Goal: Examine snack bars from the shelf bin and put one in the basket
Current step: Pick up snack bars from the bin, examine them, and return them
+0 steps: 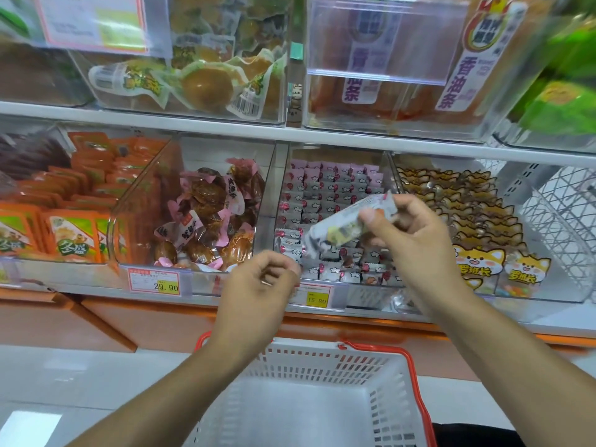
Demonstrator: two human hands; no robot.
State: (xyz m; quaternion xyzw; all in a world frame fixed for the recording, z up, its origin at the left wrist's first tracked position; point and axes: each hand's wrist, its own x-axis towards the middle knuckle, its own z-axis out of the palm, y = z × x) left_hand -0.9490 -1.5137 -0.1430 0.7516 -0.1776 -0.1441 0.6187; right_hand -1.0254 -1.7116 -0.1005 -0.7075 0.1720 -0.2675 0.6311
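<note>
- White perforated plastic basket with red-orange handles (322, 362) sits lowest in view, nearest the camera, well below the grip; the visible inside shows only bare white floor.
- Right hand (416, 240) raised in front of the shelf; thumb and curled fingers pinch the upper right end of a long silver-grey foil-wrapped snack bar (345, 225).
- Bar tilts down to the left from the pinch; its lower left end hangs free, just above the left hand.
- Left hand (261, 285) below and left of the grip, fingers loosely curled, holding nothing, apart from the bar.
- Directly behind the grip: clear plastic shelf bin (329, 201) stacked with small pink-and-grey wrapped bars.
- Below the grip on the bin front, a yellow price tag (316, 296) reads 15.80.
- Right of the grip: clear bin of cartoon-fox packets (477, 221). Left: bin of brown snacks in pink-edged wrappers (209, 214).
- White shelf board (225, 129) runs above the grip; pale tiled floor (80, 382) well below.
</note>
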